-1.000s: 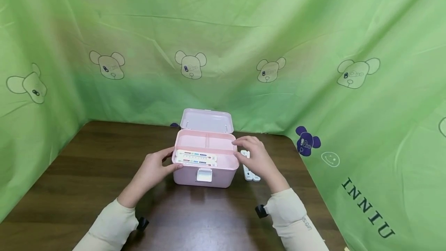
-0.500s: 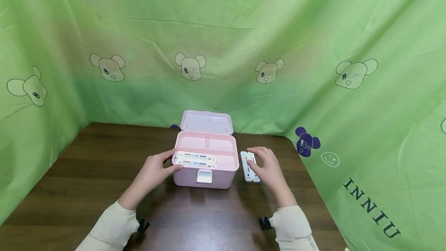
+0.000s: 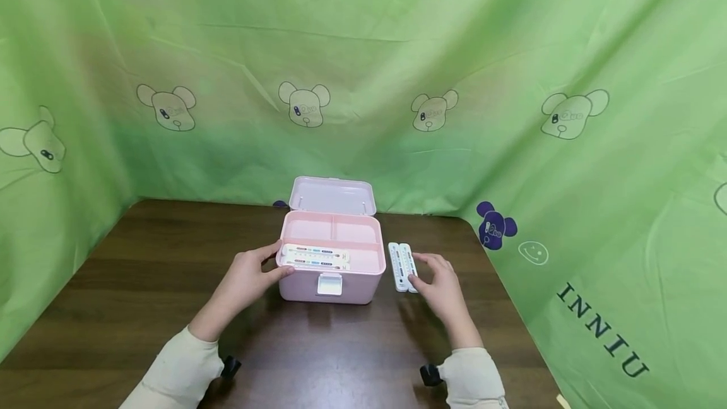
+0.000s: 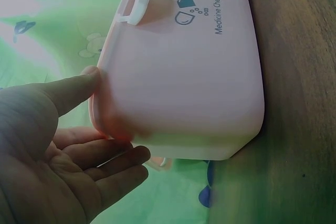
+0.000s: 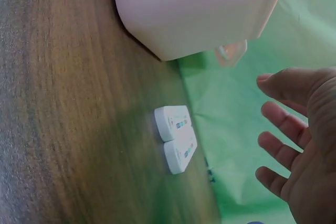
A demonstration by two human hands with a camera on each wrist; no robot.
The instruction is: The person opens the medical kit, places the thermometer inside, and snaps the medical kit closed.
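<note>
The left hand reaches forward from the wrist with thumb and fingers spread around the near left corner of the box, the thumb tip touching the front rim and the forefinger at the end wall; its grip is wide, touching the box without closing on it. The right hand also points forward, thumb and fingers well parted and slightly bent, its grip wide and holding nothing. The outer strips, a pair lying side by side on the table, are just left of the right hand's fingertips in the head view, where the thumb seems to overlap the nearer end of one. The right wrist view shows what that angle conceals: a clear gap between those strips and every finger. Only the head view looks into the box, where the inner strips lie just to the right of the left hand's fingertips in the wide front compartment, with two smaller compartments beyond them and the raised lid farther from both hands. The left wrist view adds the capsule picture and the lettering, "Medicine Chest", on the front wall past the left thumb, beside the latch; it also shows the remaining left fingers extended under the corner, apart from one another.
</note>
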